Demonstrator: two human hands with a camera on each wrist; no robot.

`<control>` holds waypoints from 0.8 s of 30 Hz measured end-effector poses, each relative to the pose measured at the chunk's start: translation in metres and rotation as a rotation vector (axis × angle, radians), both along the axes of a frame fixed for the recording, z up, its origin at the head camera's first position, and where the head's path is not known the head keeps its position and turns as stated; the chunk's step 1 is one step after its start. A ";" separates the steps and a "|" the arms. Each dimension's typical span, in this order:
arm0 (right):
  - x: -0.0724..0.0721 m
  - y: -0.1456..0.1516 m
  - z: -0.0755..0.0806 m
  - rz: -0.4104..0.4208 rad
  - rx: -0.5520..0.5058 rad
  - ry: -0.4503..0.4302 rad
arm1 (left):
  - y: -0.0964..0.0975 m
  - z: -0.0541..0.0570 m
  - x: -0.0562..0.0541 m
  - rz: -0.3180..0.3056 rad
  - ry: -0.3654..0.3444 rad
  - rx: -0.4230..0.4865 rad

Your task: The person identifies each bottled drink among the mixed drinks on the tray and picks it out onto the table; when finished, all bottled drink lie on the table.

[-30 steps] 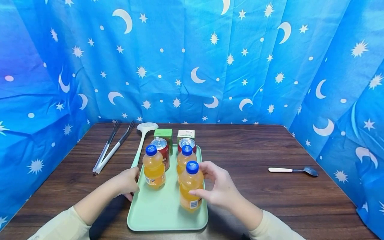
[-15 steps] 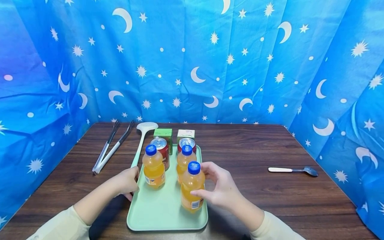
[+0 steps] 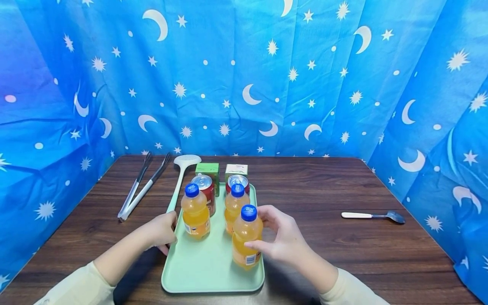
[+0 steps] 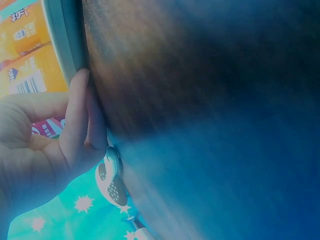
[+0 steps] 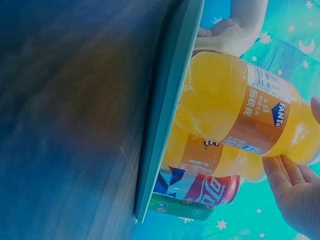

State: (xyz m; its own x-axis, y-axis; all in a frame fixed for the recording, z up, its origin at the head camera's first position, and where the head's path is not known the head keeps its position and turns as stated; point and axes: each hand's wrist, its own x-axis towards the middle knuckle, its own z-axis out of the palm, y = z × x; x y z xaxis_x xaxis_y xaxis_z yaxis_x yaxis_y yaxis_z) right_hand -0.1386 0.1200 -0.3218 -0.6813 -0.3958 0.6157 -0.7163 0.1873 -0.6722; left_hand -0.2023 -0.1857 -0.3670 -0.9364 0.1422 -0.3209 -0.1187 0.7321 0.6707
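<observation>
My right hand [image 3: 282,235] holds an orange soda bottle [image 3: 247,241] with a blue cap by its side, thumb in front. This bottle [image 5: 240,102] is upright at the right front of the pale green tray [image 3: 202,275]; whether its base touches the tray I cannot tell. The left hand [image 3: 162,231] grips the tray's left rim, fingers and thumb on the edge [image 4: 67,45] in the left wrist view. Two more orange soda bottles stand on the tray, a left one [image 3: 195,214] and a right one [image 3: 232,207]. Behind each is a red soda can, left [image 3: 209,192] and right [image 3: 237,182].
A green box [image 3: 207,169] and a pale-topped box [image 3: 236,170] stand at the tray's far end. Left of it lie a skimmer [image 3: 179,182] and metal tongs [image 3: 142,190]. A spoon [image 3: 373,216] lies far right on the wooden table [image 3: 324,190]. A starry blue curtain [image 3: 228,84] surrounds it.
The right hand and its bottle have shifted slightly to the right, toward the tray's right rim. My left hand stays in place on the tray.
</observation>
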 end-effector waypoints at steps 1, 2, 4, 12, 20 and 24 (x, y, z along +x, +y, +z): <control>0.000 0.000 0.000 -0.002 0.001 0.000 | 0.000 0.000 0.000 0.000 -0.001 -0.001; 0.000 0.001 -0.001 -0.005 0.003 -0.002 | 0.000 0.000 0.000 0.000 -0.001 -0.002; 0.000 0.001 -0.001 -0.010 0.006 -0.008 | 0.000 0.000 0.000 0.001 -0.002 -0.005; -0.001 0.004 -0.002 -0.011 0.002 -0.024 | -0.001 -0.001 0.000 0.005 -0.002 -0.003; -0.014 0.012 -0.026 -0.020 0.001 -0.035 | -0.001 -0.001 0.000 -0.002 -0.004 -0.004; -0.015 0.015 -0.027 -0.018 -0.012 -0.041 | -0.001 0.000 0.000 -0.003 -0.001 0.001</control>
State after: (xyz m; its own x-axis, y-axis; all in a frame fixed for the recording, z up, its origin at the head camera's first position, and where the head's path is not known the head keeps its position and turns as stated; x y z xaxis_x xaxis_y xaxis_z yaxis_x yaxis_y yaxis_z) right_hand -0.1534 0.1347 -0.3487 -0.7127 -0.3763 0.5921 -0.6850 0.1912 -0.7030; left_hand -0.2024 -0.1863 -0.3673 -0.9357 0.1457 -0.3212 -0.1166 0.7318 0.6715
